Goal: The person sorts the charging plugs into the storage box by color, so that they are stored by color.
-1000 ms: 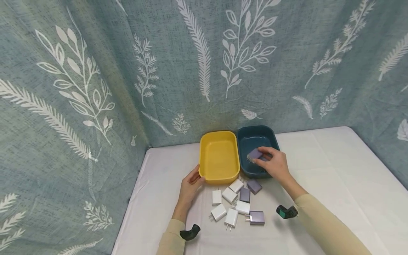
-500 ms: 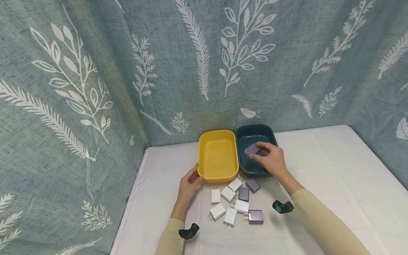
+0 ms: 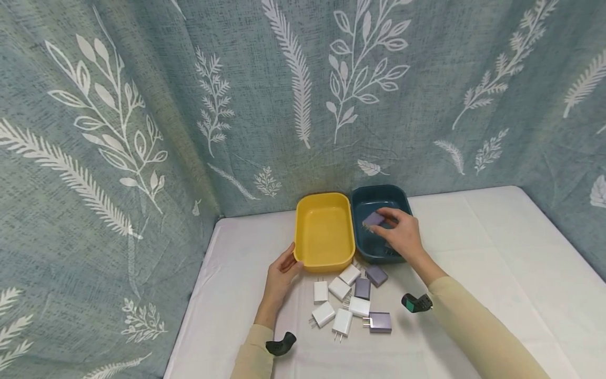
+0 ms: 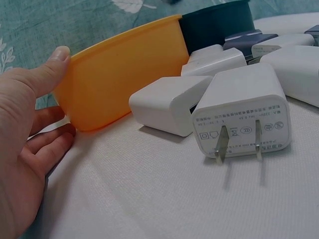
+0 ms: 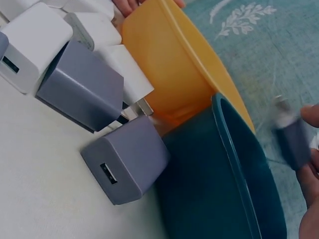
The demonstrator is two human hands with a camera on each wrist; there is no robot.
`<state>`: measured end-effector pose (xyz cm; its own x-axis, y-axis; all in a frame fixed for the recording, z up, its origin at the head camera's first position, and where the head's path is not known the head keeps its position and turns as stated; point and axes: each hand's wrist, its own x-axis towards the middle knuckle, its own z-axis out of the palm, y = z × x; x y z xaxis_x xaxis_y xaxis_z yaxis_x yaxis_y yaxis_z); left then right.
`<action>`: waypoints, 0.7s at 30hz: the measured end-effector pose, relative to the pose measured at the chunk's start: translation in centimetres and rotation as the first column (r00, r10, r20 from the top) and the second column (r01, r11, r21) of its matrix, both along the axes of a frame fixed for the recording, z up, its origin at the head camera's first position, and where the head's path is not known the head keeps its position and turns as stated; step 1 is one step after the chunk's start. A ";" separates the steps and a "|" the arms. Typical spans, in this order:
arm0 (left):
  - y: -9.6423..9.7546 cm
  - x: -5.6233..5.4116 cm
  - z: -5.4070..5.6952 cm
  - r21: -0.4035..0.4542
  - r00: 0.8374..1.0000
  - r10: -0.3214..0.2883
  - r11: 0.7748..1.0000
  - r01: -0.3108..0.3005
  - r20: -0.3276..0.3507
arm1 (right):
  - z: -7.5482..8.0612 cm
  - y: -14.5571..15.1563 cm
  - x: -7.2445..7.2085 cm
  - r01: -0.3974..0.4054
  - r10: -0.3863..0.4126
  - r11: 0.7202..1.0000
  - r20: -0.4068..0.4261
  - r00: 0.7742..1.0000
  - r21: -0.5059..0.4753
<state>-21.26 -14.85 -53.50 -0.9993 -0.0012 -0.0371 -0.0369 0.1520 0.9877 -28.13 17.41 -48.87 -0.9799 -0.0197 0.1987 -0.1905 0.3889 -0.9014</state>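
Observation:
My right hand (image 3: pixel 402 234) pinches a purple wall charger (image 3: pixel 373 219) between thumb and fingers, prongs outward, over the dark blue bin (image 3: pixel 408 204). In the right wrist view that charger (image 5: pixel 293 142) is blurred, above the bin's rim. My left hand (image 3: pixel 280 276) holds the near left corner of the yellow bin (image 3: pixel 326 267), thumb on the front and fingers round the side. The left wrist view shows the thumb (image 4: pixel 56 62) at the rim. Part of another charger (image 3: pixel 389 249) shows inside the blue bin, mostly behind my right hand.
In front of the bins lie several white chargers (image 3: pixel 342 322) and three purple ones, including one at the right (image 3: pixel 380 322) and one against the blue bin (image 5: pixel 127 159). A white cloth covers the table (image 3: pixel 473 263). A patterned curtain (image 3: pixel 265 105) rises behind it.
My right hand has moved slightly away from me and left over the blue bin, still holding the purple charger. The left hand stays at the yellow bin.

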 end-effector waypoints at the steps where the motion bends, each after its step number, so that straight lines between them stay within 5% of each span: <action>1: 0.0 0.0 0.0 0.003 1.000 0.001 1.000 -0.001 0.001 | 0.0 0.0 0.0 -0.002 0.002 1.000 -0.004 1.000 0.003; 21: 0.2 0.2 0.4 -0.019 1.000 0.009 1.000 -0.008 0.011 | -1.0 1.2 2.6 -0.061 0.064 0.996 -0.052 0.997 0.068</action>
